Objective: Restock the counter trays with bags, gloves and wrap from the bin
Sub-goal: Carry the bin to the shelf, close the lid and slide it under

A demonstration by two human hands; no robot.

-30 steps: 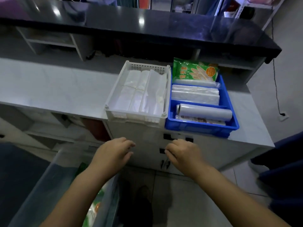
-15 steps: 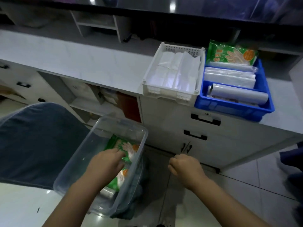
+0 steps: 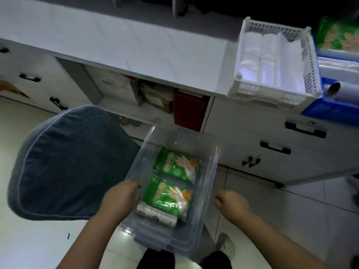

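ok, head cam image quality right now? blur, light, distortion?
Head view: dim overall with dark corners; top right is soft with motion blur, smearing the white tray and blue tray; glare spots on the clear bin rim; wide-angle bends the counter edge; glove packs in the bin stay readable.

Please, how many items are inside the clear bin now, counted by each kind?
Green glove packs: 2
Wrap rolls: 1
Total in the clear bin: 3
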